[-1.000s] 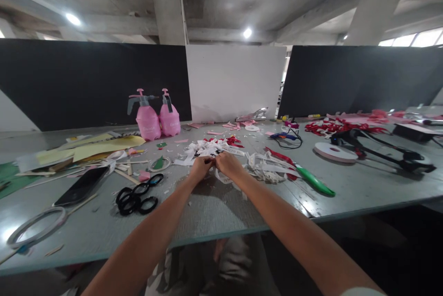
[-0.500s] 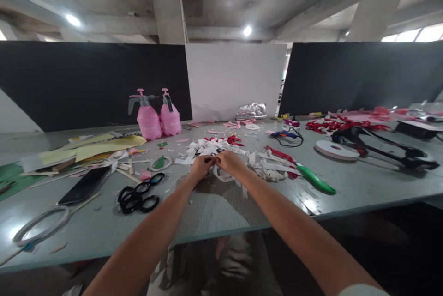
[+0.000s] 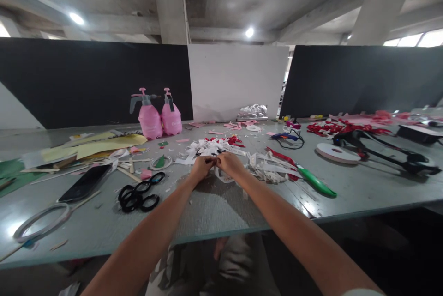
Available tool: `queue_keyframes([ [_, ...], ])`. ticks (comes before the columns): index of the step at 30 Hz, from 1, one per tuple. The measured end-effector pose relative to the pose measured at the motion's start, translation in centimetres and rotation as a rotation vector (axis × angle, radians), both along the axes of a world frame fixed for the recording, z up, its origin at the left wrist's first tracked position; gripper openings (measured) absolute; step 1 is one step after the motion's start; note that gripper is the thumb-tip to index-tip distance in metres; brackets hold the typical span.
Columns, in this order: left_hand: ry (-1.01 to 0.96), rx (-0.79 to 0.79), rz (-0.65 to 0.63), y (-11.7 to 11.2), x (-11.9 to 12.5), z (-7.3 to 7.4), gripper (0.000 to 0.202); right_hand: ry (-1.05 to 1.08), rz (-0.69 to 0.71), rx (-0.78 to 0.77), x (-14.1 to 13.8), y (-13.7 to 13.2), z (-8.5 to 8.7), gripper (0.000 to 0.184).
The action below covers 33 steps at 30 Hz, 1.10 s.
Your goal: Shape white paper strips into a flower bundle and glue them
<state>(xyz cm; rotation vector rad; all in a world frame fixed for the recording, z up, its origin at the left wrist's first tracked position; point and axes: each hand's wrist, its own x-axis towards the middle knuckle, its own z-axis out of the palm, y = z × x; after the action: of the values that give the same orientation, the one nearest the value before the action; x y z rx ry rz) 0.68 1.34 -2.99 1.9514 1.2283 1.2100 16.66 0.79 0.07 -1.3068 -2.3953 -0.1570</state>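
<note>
The left hand [image 3: 201, 166] and right hand [image 3: 229, 164] meet fingertip to fingertip, both pinched on a white printed ribbon [image 3: 224, 177] that loops down onto the desk [image 3: 214, 213] just beneath them. Ribbon scraps [image 3: 207, 148] lie just beyond, black scissors [image 3: 138, 196] to the left. Best, I think, to keep the pinch tight and the ends aligned.

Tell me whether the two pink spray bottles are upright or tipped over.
Upright. Both pink spray bottles stand side by side on their bases on the table, pump heads on top.
</note>
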Motion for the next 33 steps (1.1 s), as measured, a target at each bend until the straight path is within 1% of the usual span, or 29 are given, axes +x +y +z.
queue_keyframes([
  [3,-0.003,-0.002,0.006,0.0,0.0,0.1,0.021,0.106,-0.019,-0.023,0.3,0.4,-0.1,0.019],
  [6,-0.030,-0.035,0.061,0.0,0.0,0.4,0.024,0.247,0.026,-0.020,0.8,0.6,-0.1,0.018],
  [9,-0.076,-0.063,0.089,-0.1,0.0,0.7,0.029,0.375,0.096,0.090,1.0,0.4,-0.2,0.025],
  [11,-0.105,-0.067,0.086,-0.2,-0.1,0.9,0.029,0.406,0.111,0.156,0.9,0.3,-0.2,0.028],
  [13,-0.107,-0.065,0.076,-0.3,-0.1,1.0,0.029,0.371,0.109,0.165,0.8,0.1,-0.2,0.023],
  [16,-0.070,-0.033,0.073,-0.3,-0.2,1.0,0.028,0.273,0.105,0.125,0.6,0.0,-0.1,0.018],
  [20,-0.007,0.030,0.082,0.0,-0.2,0.5,0.023,0.159,0.078,0.076,0.4,-0.2,0.1,0.016],
  [23,0.023,0.037,0.063,0.2,-0.1,0.0,0.023,0.082,0.038,0.038,0.3,-0.3,0.3,0.018],
  [26,0.019,0.037,0.039,0.2,-0.1,-0.1,0.024,0.021,0.007,0.009,0.1,-0.4,0.4,0.020],
  [30,0.035,0.036,0.036,-0.1,0.0,0.0,0.023,-0.027,-0.012,0.001,-0.2,-0.5,0.5,0.021],
  [33,0.045,0.028,0.027,-0.2,0.0,0.1,0.022,-0.003,-0.016,-0.012,-0.1,-0.3,0.4,0.020],
])
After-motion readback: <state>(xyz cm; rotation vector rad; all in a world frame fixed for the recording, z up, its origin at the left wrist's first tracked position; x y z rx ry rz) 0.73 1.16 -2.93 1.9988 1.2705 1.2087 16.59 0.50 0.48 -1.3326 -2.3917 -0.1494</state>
